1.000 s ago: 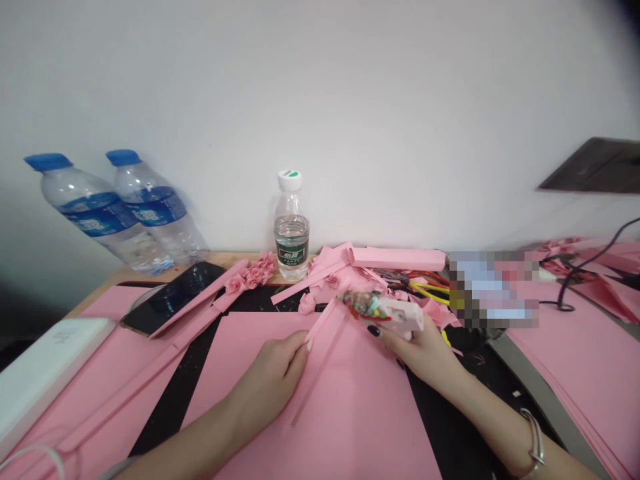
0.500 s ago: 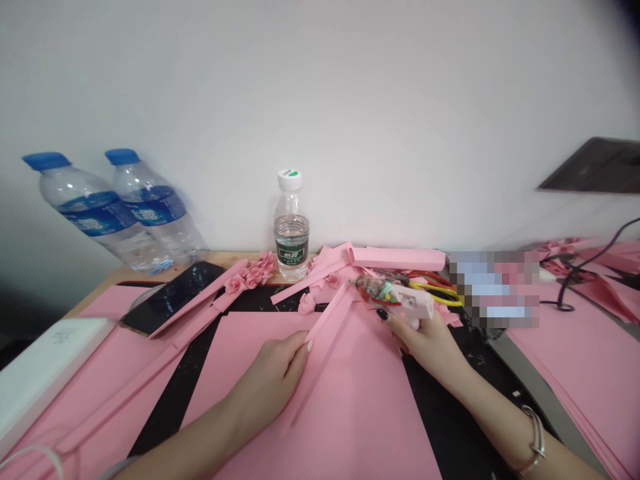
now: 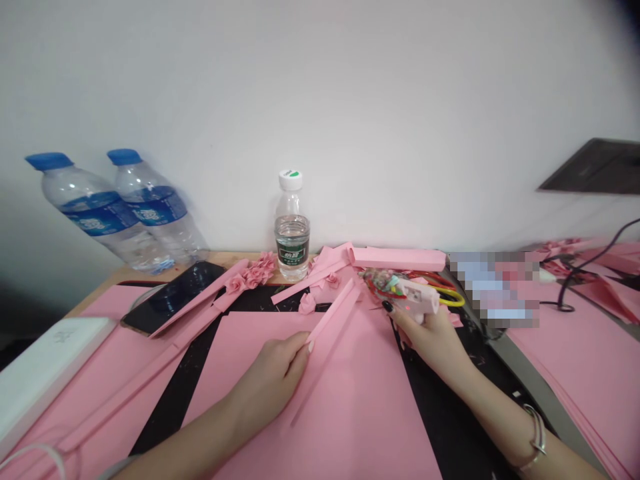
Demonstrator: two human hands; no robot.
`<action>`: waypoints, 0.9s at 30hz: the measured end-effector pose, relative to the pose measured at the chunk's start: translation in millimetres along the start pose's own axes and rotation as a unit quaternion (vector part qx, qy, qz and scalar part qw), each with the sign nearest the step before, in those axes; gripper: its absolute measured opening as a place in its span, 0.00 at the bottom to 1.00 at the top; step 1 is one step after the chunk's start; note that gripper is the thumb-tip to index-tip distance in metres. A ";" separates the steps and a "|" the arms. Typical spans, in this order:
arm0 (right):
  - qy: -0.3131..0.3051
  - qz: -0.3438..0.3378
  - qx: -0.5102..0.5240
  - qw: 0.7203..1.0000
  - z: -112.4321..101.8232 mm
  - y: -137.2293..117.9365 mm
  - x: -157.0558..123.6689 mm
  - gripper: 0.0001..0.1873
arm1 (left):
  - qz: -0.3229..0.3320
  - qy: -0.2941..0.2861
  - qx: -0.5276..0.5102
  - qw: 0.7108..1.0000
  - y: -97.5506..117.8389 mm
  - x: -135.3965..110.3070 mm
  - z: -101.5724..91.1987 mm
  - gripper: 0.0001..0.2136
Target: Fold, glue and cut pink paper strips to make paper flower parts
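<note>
The left hand (image 3: 270, 377) rests on a pink paper sheet (image 3: 350, 413), its fingertips (image 3: 306, 348) against the lower end of a folded pink paper strip (image 3: 334, 317); whether it grips the strip cannot be told. The right hand (image 3: 430, 343), well apart from the left, is clamped on a pink hot glue gun (image 3: 419, 298) held just beyond the strip's upper end, with a bangle (image 3: 536, 432) on that wrist. The sheet lies on a black work mat (image 3: 450, 407). Yellow-handled scissors (image 3: 450, 300) lie just behind the gun. Further left are a smartphone (image 3: 173, 297) and pink paper roses (image 3: 254, 275). Beyond stand a capped water bottle (image 3: 291, 247) and two blue-capped bottles (image 3: 117, 213), tilted against the wall (image 3: 320, 87).
</note>
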State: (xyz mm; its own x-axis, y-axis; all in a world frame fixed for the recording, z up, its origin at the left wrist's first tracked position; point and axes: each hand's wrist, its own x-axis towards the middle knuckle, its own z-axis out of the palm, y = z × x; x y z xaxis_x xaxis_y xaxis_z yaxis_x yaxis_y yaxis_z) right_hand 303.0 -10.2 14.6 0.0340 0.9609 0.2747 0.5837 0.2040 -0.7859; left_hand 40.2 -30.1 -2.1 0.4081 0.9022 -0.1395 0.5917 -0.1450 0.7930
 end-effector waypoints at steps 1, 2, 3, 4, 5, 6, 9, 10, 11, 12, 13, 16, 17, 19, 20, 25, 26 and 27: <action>-0.028 -0.011 0.006 1.000 -0.3 -1.5 -1.4 0.13 | 0.002 0.002 0.000 1.000 0.2 0.1 0.0 0.15; -0.068 -0.021 0.012 0.997 -0.2 -2.8 -3.3 0.12 | 0.004 0.006 0.001 1.000 0.2 0.2 0.1 0.15; -0.112 -0.028 0.017 0.993 0.2 -3.7 -5.2 0.11 | 0.006 0.011 0.002 1.000 0.2 0.2 0.2 0.15; -0.149 -0.032 0.018 0.988 0.9 -4.0 -6.9 0.10 | 0.008 0.012 0.002 1.000 0.1 0.3 0.4 0.15; -0.173 -0.035 0.016 0.984 1.8 -3.6 -8.1 0.09 | 0.010 0.013 0.002 1.000 0.1 0.3 0.5 0.15; -0.179 -0.038 0.011 0.983 2.6 -2.6 -8.5 0.09 | 0.010 0.012 0.002 1.000 0.1 0.1 0.6 0.15; -0.104 -0.045 -0.006 0.994 3.2 1.6 -4.8 0.11 | 0.007 0.010 -0.001 1.000 0.7 -0.6 0.6 0.15; -0.069 -0.039 -0.009 0.997 2.7 2.6 -2.7 0.13 | 0.006 0.008 -0.002 1.000 0.9 -0.8 0.5 0.15; -0.040 -0.030 -0.011 0.999 1.8 2.9 -0.8 0.14 | 0.005 0.007 -0.003 1.000 1.0 -0.9 0.4 0.15; -0.022 -0.021 -0.010 0.999 0.8 2.6 0.6 0.15 | 0.005 0.003 -0.004 1.000 1.0 -0.9 0.4 0.15; -0.018 -0.016 -0.007 1.000 -0.2 1.8 1.2 0.15 | 0.006 0.001 -0.004 1.000 0.8 -0.8 0.4 0.15; -0.104 -0.036 0.017 0.994 -1.4 -1.1 -1.3 0.14 | 0.006 0.003 0.001 1.000 -0.2 -0.4 0.5 0.15; -0.141 -0.042 0.023 0.989 -1.1 -1.5 -2.8 0.13 | 0.008 0.006 0.004 1.000 -0.6 -0.3 0.6 0.15; -0.180 -0.044 0.023 0.982 0.1 -1.0 -4.8 0.12 | 0.011 0.009 0.009 1.000 -1.0 -0.3 0.6 0.15; -0.172 -0.040 0.017 0.984 0.6 -0.2 -4.9 0.12 | 0.012 0.010 0.009 1.000 -1.1 -0.3 0.6 0.15; -0.042 -0.032 0.007 0.999 0.8 -0.9 -0.8 0.16 | 0.010 0.011 0.003 1.000 -0.5 -0.3 0.0 0.15; -0.054 -0.037 0.020 0.998 0.8 -2.2 -0.9 0.16 | 0.010 0.012 0.005 1.000 -0.3 -0.3 -0.1 0.15; -0.083 -0.044 0.036 0.995 1.1 -3.4 -1.5 0.16 | 0.010 0.013 0.008 1.000 -0.2 -0.4 -0.2 0.15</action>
State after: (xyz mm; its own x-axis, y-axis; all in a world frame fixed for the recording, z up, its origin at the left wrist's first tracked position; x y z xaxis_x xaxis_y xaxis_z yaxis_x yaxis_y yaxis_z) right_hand 300.1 -12.1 16.2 -0.1522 0.9550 0.2544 0.5178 0.2963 -0.8025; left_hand 39.8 -30.3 -2.1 0.4020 0.9094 -0.1070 0.5939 -0.1700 0.7863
